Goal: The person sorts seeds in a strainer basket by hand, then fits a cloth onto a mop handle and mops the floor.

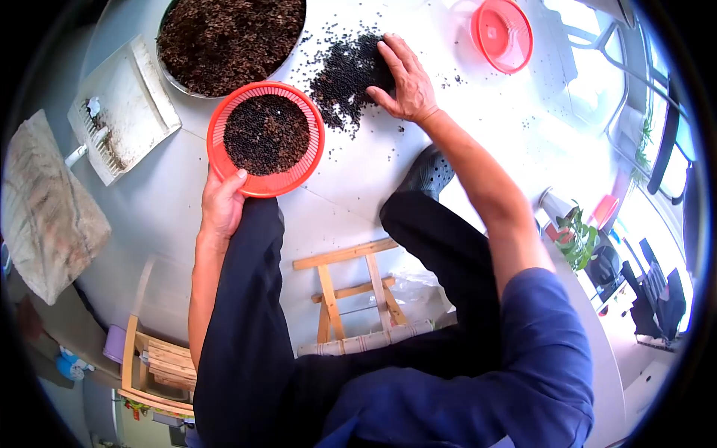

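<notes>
My left hand (223, 203) grips the near rim of a red basket (315, 158), thumb on top of the edge. Inside the basket lies a layer of small black and brown grains (267, 134). My right hand (404, 82) rests with its fingers spread at the right side of a pile of black grains (348, 78) on the floor. Loose grains are scattered around the pile. Behind the basket, partly covered by its rim, a large round metal pan (161, 58) holds dark brown flaky material (230, 43).
A white dustpan (138, 112) lies at the left, beside a stained cloth (52, 209). At the upper right stands a clear container with a red rim (502, 36). My legs and a wooden stool (345, 287) are below. A potted plant (577, 237) is at the right.
</notes>
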Available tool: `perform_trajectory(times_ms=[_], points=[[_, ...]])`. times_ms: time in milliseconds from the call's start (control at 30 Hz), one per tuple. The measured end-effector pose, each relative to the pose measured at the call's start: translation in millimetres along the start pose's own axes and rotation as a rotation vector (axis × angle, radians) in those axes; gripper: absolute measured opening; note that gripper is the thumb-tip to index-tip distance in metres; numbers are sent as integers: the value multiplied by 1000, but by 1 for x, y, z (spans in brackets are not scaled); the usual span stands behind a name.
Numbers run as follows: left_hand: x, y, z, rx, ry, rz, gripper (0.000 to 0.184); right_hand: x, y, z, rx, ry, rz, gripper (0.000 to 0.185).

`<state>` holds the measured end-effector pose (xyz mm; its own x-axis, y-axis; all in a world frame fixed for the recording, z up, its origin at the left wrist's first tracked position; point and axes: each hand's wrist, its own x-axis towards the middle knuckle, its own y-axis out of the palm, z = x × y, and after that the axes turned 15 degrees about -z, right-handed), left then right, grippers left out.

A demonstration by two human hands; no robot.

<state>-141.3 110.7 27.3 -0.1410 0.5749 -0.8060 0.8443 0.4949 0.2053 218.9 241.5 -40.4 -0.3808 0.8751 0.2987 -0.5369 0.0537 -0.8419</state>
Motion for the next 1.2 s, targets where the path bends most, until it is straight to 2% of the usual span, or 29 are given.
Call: perform_trajectory(times_ms=[67, 333, 500, 600, 633, 700, 800, 867, 933, 1000, 1067, 1133, 1200], points=[[1, -4, 1, -10, 0, -16, 55, 5, 16, 8, 38, 31, -116, 71], [-8, -3, -5, -45, -77, -13, 54, 17, 47, 59, 32, -111, -98, 55], [-5, -2, 0, -20, -26, -23, 54, 22, 69, 73, -38, -111, -186, 23], [-3, 0, -1, 3, -13, 0, 55, 22, 75, 66, -15, -192, -137, 13], [-2, 2, -1, 4, -12, 1, 55, 19, 74, 65, -12, -193, -137, 13], [-3, 7, -5, 1, -8, 0, 55, 18, 70, 65, -25, -139, 38, 10], [-3, 11, -8, 35, -15, 4, 55, 21, 63, 68, -14, -36, 91, 11], [1, 12, -6, 154, 22, -8, 54, 23, 58, 71, -4, -45, 120, 15], [3, 12, -6, 167, 31, -13, 53, 26, 51, 76, -40, 171, 85, 18], [7, 12, -4, 233, 16, 6, 52, 33, 32, 88, 58, 281, -83, 18], [8, 13, -1, 228, 13, 5, 51, 35, 26, 108, 155, 223, -166, 17], [4, 13, -4, 228, 14, 2, 51, 38, 22, 125, 178, 263, -92, 17], [5, 27, -4, 187, 27, -5, 49, 38, 26, 168, 366, 142, -122, 17]])
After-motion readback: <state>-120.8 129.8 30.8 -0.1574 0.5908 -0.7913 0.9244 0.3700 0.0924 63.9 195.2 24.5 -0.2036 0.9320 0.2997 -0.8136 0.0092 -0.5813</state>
